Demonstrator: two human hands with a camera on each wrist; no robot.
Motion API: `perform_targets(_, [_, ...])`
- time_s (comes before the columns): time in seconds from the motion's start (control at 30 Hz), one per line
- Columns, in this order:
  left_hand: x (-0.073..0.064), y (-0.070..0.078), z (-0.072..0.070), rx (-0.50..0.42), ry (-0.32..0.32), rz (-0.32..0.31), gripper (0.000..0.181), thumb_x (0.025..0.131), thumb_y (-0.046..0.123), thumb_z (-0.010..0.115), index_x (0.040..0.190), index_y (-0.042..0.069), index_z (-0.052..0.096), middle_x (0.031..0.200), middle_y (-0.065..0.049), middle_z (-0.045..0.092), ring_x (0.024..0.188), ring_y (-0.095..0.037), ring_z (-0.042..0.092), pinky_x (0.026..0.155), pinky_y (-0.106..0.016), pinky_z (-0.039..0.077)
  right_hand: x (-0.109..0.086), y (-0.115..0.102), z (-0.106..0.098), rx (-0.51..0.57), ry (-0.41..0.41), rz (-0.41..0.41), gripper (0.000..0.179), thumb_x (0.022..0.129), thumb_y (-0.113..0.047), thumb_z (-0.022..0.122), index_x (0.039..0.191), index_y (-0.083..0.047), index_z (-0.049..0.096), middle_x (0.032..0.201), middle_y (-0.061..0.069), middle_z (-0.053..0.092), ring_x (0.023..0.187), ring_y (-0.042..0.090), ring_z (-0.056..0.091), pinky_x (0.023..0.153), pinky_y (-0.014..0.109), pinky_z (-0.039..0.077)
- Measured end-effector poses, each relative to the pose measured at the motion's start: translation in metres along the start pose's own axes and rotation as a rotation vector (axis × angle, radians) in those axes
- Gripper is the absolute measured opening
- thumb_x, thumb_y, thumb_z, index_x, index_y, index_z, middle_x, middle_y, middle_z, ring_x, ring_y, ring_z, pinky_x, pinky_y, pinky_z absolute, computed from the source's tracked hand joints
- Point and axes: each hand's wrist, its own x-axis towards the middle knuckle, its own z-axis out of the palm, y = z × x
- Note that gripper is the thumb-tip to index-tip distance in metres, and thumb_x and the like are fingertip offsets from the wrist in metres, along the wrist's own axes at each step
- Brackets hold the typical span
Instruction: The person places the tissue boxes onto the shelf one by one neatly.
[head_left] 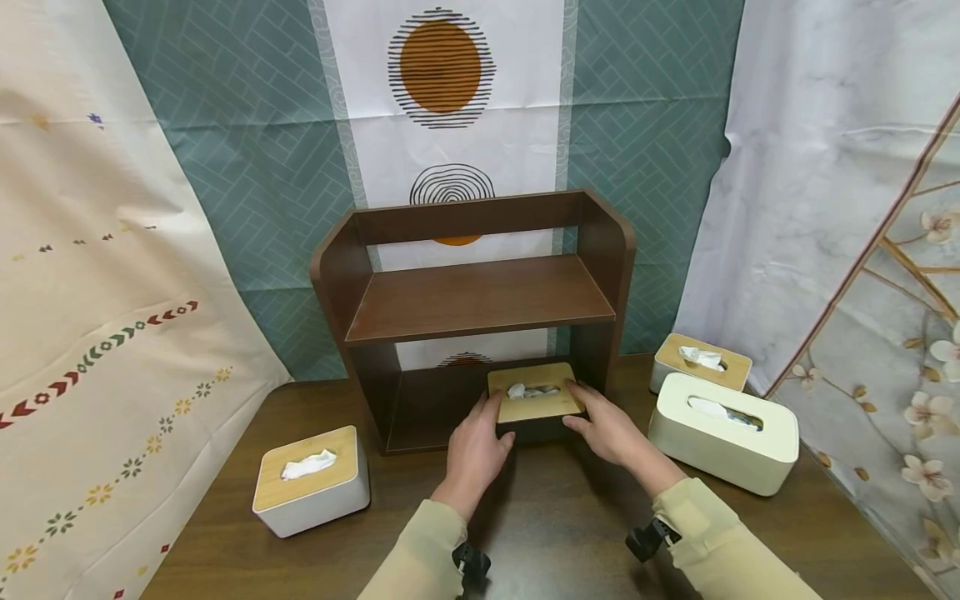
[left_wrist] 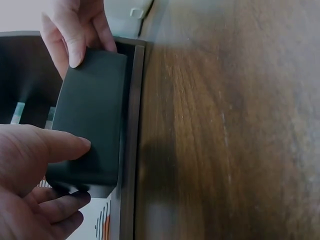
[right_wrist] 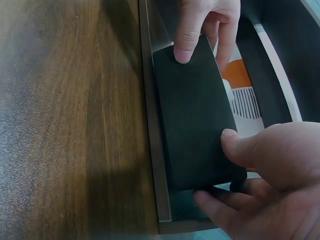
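A black tissue box (head_left: 534,429) with a light wooden lid and a white tissue in its slot is at the lower level of a dark brown two-tier rack (head_left: 480,300). My left hand (head_left: 476,450) grips its left end, thumb on the black front side. At the opposite end my right hand (head_left: 609,429) holds it the same way, thumb also on the front. Both wrist views show the black side of the box (left_wrist: 92,105) between the hands, close inside the rack's front edge (right_wrist: 156,145). Whether its base touches the shelf cannot be told.
On the brown table (head_left: 555,533), a white tissue box (head_left: 322,500) with a wooden lid stands left of the rack. To the right are a cream tissue box (head_left: 712,454) and, behind it, another wooden-lidded tissue box (head_left: 675,348). Patterned cloths (head_left: 645,150) hang behind and at both sides.
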Motion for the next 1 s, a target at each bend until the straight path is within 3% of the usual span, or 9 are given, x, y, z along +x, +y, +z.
perform_targets(0.53, [0.007, -0.008, 0.007, -0.059, -0.038, -0.024, 0.072, 0.090, 0.006, 0.092, 0.156, 0.007, 0.061, 0.155, -0.031, 0.058, 0.118, -0.050, 0.072, 0.088, -0.063, 0.061, 0.006, 0.004, 0.010, 0.007, 0.021, 0.015, 0.064, 0.112, -0.013, 0.066, 0.167, 0.005, 0.040, 0.169, 0.037, 0.035, 0.156, 0.054, 0.037, 0.121, 0.069, 0.036])
perform_targets(0.77, [0.006, -0.011, 0.009, -0.060, -0.059, -0.020, 0.076, 0.090, 0.003, 0.091, 0.158, 0.008, 0.058, 0.159, -0.029, 0.055, 0.110, -0.049, 0.074, 0.082, -0.061, 0.062, 0.008, 0.009, 0.015, 0.005, 0.036, 0.012, 0.064, 0.110, -0.009, 0.067, 0.168, 0.002, 0.041, 0.170, 0.037, 0.035, 0.156, 0.053, 0.037, 0.122, 0.068, 0.037])
perform_targets(1.0, [0.006, -0.014, 0.013, -0.028, -0.049, -0.020, 0.080, 0.087, -0.001, 0.091, 0.159, 0.009, 0.057, 0.161, -0.028, 0.053, 0.108, -0.047, 0.075, 0.083, -0.059, 0.062, 0.008, 0.018, 0.023, 0.003, 0.059, -0.045, 0.074, 0.105, -0.002, 0.071, 0.170, -0.001, 0.037, 0.171, 0.035, 0.034, 0.156, 0.055, 0.035, 0.119, 0.072, 0.037])
